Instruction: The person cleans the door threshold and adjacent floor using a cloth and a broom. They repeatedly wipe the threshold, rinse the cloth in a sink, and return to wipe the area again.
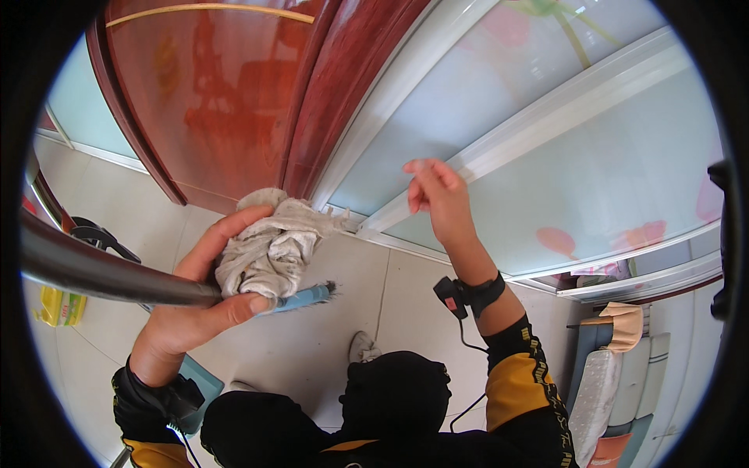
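My left hand is closed round a bunched, stained grey-white cloth, thumb below and fingers above. A dark, shiny pole comes in from the left and meets the cloth within that grip; its far end is hidden there. Raised before the frosted sliding door, my right hand has loosely bent fingers, somewhat apart, with nothing visible in them. Under the cloth, down by the floor, shows a light-blue brush head with dark bristles, partly covered by my left hand.
A glossy red-brown wooden panel stands ahead, beside the door's white frame. A yellow package lies on the tiled floor at left. A teal dustpan-like object is near my left wrist. A cushioned sofa stands at right.
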### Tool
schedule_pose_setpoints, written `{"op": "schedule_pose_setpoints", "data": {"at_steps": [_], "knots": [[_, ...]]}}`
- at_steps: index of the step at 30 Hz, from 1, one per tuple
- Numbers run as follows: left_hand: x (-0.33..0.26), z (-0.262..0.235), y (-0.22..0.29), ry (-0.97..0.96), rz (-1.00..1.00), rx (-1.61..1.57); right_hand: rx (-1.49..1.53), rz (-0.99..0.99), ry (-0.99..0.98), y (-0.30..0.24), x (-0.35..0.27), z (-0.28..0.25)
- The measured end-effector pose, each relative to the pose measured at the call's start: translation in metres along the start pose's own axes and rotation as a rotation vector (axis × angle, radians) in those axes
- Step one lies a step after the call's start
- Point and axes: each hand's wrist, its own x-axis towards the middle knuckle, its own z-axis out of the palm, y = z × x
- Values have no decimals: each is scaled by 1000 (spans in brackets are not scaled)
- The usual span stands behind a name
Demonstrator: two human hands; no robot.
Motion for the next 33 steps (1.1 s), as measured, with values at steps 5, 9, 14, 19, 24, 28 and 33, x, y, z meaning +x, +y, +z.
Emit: {"op": "schedule_pose_setpoints", "data": {"at_steps": [5, 9, 14, 19, 24, 28, 33], "knots": [[-1, 5, 3, 89, -75, 20, 352, -46, 152, -24, 38, 18], [-1, 1, 3, 4, -11, 7, 339, -52, 211, -30, 52, 31], [-1, -1, 2, -1, -10, 7, 349, -4, 278, -29, 56, 36], [-2, 0, 4, -7, -14, -18, 355, -98, 267, -27, 58, 36], [-4, -1, 6, 6, -59, -28, 377, -61, 280, -27, 62, 34], [-3, -1, 6, 4, -39, -35, 366, -142, 235, -28, 62, 35], [-3, 2, 7, 87, -151, 23, 350, -89, 272, -31, 61, 35]]}}
